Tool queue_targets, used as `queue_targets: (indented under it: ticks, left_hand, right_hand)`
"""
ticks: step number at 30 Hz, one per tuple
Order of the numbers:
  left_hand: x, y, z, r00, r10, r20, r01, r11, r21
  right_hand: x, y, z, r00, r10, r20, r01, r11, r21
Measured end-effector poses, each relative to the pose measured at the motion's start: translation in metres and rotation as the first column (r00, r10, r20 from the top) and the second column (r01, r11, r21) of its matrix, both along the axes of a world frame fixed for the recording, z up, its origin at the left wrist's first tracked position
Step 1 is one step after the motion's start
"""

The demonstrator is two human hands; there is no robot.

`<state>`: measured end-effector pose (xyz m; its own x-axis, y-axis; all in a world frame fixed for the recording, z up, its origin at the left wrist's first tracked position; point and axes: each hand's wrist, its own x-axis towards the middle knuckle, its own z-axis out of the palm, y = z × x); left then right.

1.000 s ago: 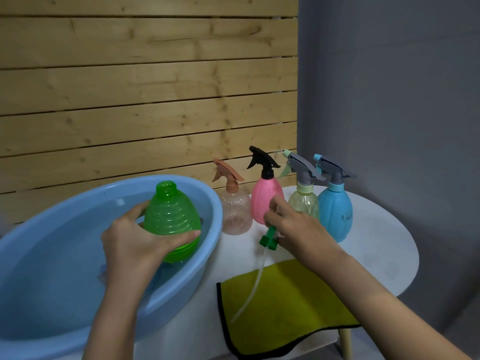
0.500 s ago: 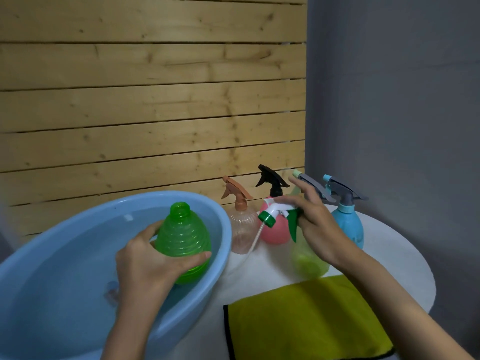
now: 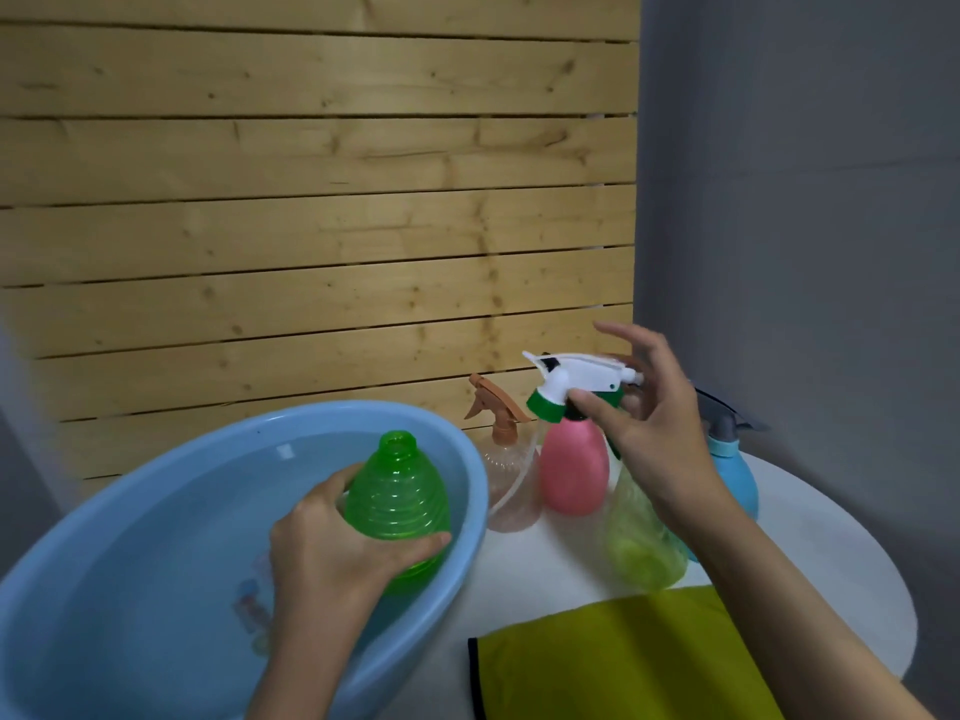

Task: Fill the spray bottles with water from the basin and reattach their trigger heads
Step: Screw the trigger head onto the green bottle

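My left hand grips a ribbed green bottle upright in the blue basin of water; its neck is open, with no head on it. My right hand holds a white trigger head with a green collar, raised above and to the right of the bottle, its thin dip tube hanging down toward the basin rim. The thumb and a finger pinch the head while the other fingers spread.
On the round white table stand a clear bottle with an orange head, a pink bottle, a yellow-green bottle and a blue bottle. A yellow cloth lies at the front. Wooden slats behind, grey wall right.
My right hand lifted the trigger head up from the table by the cloth to above the bottles. My left hand kept the green bottle in the basin.
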<state>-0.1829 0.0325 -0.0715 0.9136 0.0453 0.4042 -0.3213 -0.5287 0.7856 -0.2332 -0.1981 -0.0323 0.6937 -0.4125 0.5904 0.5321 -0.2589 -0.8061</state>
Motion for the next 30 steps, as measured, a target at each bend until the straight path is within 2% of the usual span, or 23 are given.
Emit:
queue_targets:
  ticks: [4, 9, 14, 20, 24, 30]
  left_hand:
    - [0.001, 0.001, 0.000, 1.000, 0.006, -0.004, -0.006, 1.000, 0.013]
    - [0.003, 0.006, 0.000, 1.000, 0.007, -0.016, -0.007, 1.000, 0.023]
    - [0.005, 0.013, 0.002, 0.999, 0.032, -0.033, -0.030, 0.999, 0.039]
    - [0.009, 0.024, 0.005, 0.996, 0.066, -0.056, -0.063, 0.997, 0.048]
    - [0.013, 0.031, 0.008, 0.995, 0.075, -0.067, -0.069, 0.994, 0.088]
    - [0.020, 0.042, 0.016, 0.993, 0.088, -0.078, -0.073, 0.983, 0.168]
  right_hand:
    - [0.009, 0.018, 0.006, 0.998, 0.052, 0.034, -0.056, 0.992, 0.115]
    - [0.014, 0.034, 0.017, 0.990, 0.073, 0.122, -0.088, 0.988, 0.128]
    - [0.015, 0.051, 0.029, 0.980, 0.125, 0.154, -0.137, 0.988, 0.069]
    - [0.012, 0.072, 0.041, 0.966, 0.226, 0.128, -0.212, 0.971, -0.110]
    - [0.012, 0.086, 0.043, 0.927, 0.345, 0.147, -0.327, 0.936, -0.133]
    - [0.016, 0.101, 0.042, 0.911, 0.382, 0.154, -0.369, 0.923, -0.106]
